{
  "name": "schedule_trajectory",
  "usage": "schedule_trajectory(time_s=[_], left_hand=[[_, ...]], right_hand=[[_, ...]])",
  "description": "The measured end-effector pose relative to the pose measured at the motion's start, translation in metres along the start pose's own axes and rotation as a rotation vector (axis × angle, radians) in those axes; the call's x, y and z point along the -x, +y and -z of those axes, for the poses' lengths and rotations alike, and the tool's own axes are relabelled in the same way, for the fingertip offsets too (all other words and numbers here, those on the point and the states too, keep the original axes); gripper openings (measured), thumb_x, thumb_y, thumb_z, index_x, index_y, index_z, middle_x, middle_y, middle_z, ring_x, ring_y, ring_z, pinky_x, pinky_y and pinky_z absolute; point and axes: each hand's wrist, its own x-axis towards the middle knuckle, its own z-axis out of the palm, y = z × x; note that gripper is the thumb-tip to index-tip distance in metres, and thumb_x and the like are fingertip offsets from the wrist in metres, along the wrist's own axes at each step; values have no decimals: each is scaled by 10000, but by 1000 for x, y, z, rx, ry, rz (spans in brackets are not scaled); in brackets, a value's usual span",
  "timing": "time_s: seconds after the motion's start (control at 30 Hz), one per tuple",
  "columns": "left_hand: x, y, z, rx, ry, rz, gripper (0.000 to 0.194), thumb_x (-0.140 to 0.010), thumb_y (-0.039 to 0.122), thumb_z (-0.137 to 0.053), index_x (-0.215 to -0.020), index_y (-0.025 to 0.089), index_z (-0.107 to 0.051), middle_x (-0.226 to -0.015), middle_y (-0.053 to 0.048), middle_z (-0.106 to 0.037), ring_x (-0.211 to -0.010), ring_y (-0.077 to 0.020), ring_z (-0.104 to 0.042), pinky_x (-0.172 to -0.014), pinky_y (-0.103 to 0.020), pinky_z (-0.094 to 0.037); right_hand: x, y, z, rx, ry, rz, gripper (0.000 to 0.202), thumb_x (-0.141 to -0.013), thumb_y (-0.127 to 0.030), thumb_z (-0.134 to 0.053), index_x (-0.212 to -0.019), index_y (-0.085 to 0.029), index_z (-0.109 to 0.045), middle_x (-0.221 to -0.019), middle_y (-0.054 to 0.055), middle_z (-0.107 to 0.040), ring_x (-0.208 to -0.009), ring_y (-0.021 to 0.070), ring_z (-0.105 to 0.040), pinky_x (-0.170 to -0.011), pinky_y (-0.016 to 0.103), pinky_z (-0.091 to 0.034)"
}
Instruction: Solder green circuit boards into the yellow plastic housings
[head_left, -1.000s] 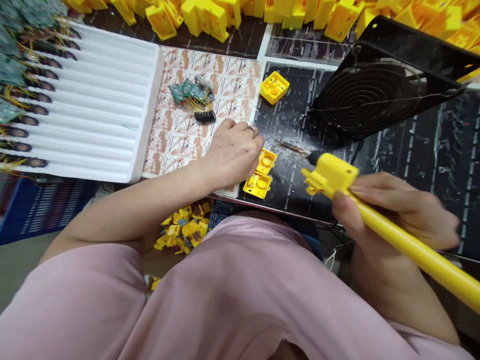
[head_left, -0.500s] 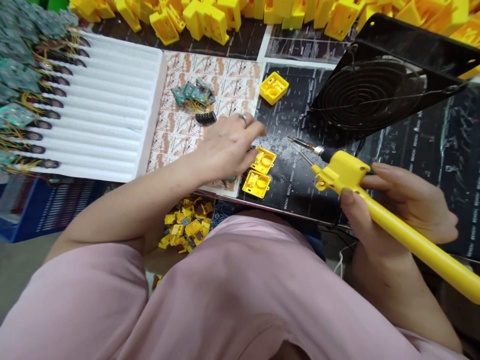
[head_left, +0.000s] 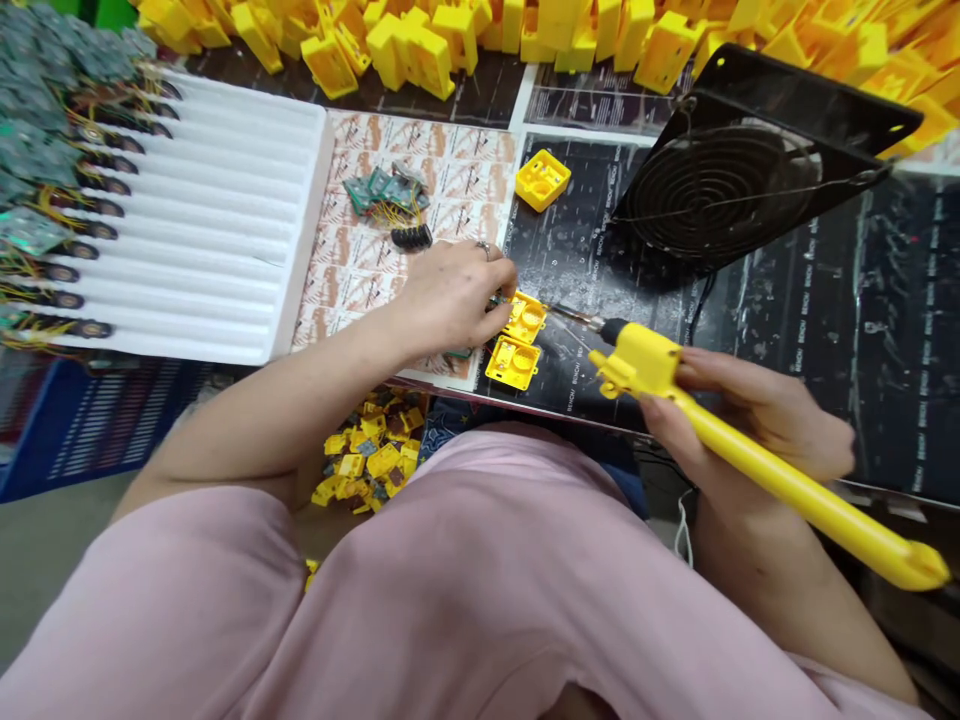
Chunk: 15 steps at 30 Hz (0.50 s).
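Two open yellow cases (head_left: pixel 513 363) lie beside the left hand (head_left: pixel 459 297).

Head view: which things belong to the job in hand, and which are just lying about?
In the job:
Yellow long-handled soldering tool, in the right hand
Two open yellow plastic cases, beside the left hand
Clustered green circuit boards, likely

Apparently lying about:
Blue slotted plastic crate
Black square fan, role unclear
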Motion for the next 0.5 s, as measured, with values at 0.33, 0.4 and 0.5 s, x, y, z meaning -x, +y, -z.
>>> schedule_trajectory(time_s=[0.33, 0.4, 0.5], left_hand=[[-1, 5, -6, -61, 10, 9, 346, -918, 287, -437, -984, 150, -748, -956, -117, -744, -960, -304, -703, -788, -398, -492], [-1, 5, -6, -61, 11, 3, 344, -912, 292, -444, -977, 147, -749, -943, -118, -742, -952, -306, -702, -782, -399, -490], [-2, 5, -7, -60, 25, -8, 341, -900, 280, -445, -954, 144, -753, -923, -120, -741, -925, -301, -698, -761, -395, -483]], right_hand=[[-22, -4, -19, 73, -130, 198, 314, -834, -285, -809, -1117, -247, -678, -902, -5, -798, -672, 147, -742, -599, 243, -604], [-22, -4, -17, 46, -165, 222, 336, -817, -277, -828, -1117, -252, -680, -925, -5, -802, -696, 155, -751, -608, 249, -610], [-19, -4, -11, 18, -134, 169, 366, -803, -265, -836, -1143, -276, -698, -954, -8, -802, -722, 173, -755, -615, 277, -616]])
